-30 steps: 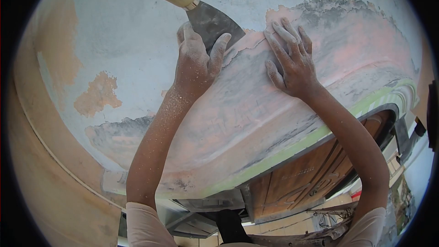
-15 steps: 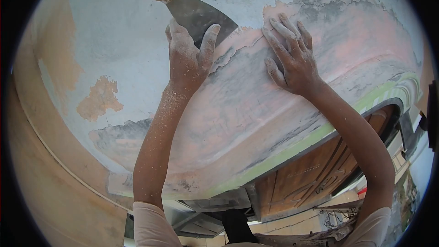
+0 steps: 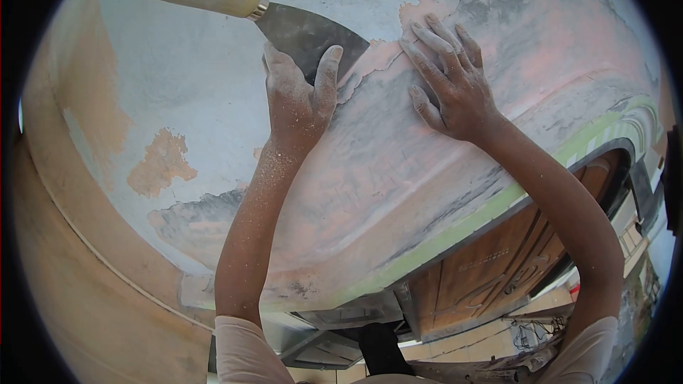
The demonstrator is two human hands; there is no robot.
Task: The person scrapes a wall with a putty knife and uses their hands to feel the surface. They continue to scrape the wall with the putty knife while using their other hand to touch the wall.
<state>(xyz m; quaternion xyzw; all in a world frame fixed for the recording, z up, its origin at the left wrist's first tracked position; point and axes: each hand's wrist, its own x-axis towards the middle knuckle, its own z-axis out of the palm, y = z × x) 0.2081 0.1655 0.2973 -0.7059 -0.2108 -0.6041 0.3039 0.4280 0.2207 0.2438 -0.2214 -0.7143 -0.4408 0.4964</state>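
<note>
A putty knife [image 3: 311, 34] with a pale plastic handle and a wide dark metal blade is in my left hand [image 3: 299, 99]. The thumb presses the blade from the front while the other fingers are mostly hidden behind it. Its blade corner meets the edge of the light blue paint [image 3: 235, 78], where a cracked, lifted rim borders a bare pink and grey patch [image 3: 370, 163]. Just right of that corner, my right hand [image 3: 455, 89] lies with fingers spread on the patch, holding nothing. White dust coats both hands and the left forearm.
Below the patch runs a moulding with a light green band [image 3: 420, 247], above a carved wooden door [image 3: 484, 263]. Tan paint shows in a peeled spot [image 3: 162, 163] at left, near a brownish wall [image 3: 71, 270]. Weathered wood [image 3: 491, 370] and floor tiles lie far below.
The view has shifted slightly, so more of the knife's handle shows. The knife's corner stays at nearly the same place on the paint edge, and my right hand still rests beside it.
</note>
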